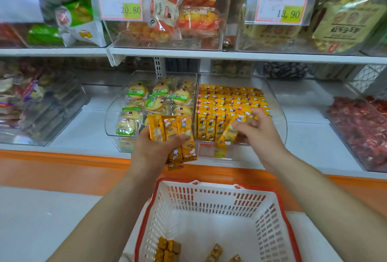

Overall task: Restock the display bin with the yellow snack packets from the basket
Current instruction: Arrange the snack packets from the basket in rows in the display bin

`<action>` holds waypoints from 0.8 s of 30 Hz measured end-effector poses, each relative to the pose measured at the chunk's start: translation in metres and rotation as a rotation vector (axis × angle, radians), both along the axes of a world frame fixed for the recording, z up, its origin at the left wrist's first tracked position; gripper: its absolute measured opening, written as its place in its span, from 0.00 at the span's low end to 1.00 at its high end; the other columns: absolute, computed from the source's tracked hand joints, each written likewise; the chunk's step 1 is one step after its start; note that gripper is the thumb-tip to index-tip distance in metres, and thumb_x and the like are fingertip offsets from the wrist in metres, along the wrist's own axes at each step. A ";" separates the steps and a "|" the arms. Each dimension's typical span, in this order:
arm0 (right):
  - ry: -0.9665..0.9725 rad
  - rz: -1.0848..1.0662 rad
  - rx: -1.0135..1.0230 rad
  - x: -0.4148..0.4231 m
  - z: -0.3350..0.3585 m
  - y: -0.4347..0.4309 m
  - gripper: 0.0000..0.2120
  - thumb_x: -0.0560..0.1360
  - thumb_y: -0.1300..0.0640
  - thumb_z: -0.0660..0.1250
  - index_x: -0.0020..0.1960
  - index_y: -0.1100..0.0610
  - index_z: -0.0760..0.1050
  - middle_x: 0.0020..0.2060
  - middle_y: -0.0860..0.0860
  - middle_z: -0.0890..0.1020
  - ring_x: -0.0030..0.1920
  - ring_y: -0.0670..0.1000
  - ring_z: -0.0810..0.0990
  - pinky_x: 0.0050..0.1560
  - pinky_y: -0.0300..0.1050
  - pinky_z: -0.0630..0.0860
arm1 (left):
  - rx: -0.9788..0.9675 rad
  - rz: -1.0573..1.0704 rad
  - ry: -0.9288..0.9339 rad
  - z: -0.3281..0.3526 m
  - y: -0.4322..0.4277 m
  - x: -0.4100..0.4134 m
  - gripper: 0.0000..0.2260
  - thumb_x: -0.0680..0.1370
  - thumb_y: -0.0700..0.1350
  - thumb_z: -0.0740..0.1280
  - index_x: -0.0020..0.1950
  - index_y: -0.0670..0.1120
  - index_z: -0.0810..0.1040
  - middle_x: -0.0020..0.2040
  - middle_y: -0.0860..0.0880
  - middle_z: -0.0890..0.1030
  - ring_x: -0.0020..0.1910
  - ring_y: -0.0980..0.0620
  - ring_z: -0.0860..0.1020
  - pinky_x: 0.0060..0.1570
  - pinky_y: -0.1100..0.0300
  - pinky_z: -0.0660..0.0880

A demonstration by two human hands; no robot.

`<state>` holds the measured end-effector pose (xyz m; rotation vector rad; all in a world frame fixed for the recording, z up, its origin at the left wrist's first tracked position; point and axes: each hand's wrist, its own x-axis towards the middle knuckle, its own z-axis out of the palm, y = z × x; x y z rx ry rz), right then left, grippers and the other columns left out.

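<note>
A stack of yellow snack packets (170, 134) sits in the left hand (150, 148), whose fingers and thumb curl round it, in front of the shelf (83, 134). Just to the right, the right hand (259, 134) pinches a single packet (227, 137), tilted, at the front edge of the clear display bin (280, 115), where rows of the same packets (228, 99) stand packed together. Below both arms, a white basket (211, 202) with a red rim holds a few remaining packets (167, 249) on its floor. Left of the display bin, a second clear bin (113, 113) holds green-labelled round cakes.
</note>
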<state>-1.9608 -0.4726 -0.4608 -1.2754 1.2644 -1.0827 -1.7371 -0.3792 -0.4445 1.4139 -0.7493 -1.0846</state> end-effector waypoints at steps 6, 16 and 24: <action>0.415 0.038 -0.151 0.040 -0.020 -0.067 0.27 0.69 0.54 0.80 0.65 0.52 0.74 0.52 0.49 0.79 0.48 0.47 0.78 0.47 0.42 0.74 | -0.012 0.016 -0.036 0.001 0.002 0.017 0.14 0.71 0.43 0.80 0.54 0.48 0.83 0.44 0.50 0.88 0.41 0.48 0.88 0.34 0.57 0.83; 0.928 0.183 -0.364 0.075 -0.032 -0.082 0.17 0.68 0.52 0.80 0.54 0.50 0.80 0.48 0.48 0.77 0.46 0.50 0.76 0.42 0.43 0.71 | -0.027 -0.018 -0.010 0.001 0.005 0.025 0.16 0.71 0.42 0.79 0.56 0.46 0.82 0.45 0.48 0.88 0.42 0.46 0.88 0.37 0.54 0.84; 1.040 0.212 -0.303 0.069 0.001 -0.062 0.16 0.70 0.45 0.77 0.54 0.47 0.76 0.44 0.45 0.80 0.45 0.49 0.79 0.43 0.49 0.79 | -0.015 -0.036 0.000 0.000 0.003 0.018 0.15 0.71 0.44 0.79 0.56 0.48 0.82 0.45 0.49 0.88 0.43 0.47 0.88 0.45 0.49 0.84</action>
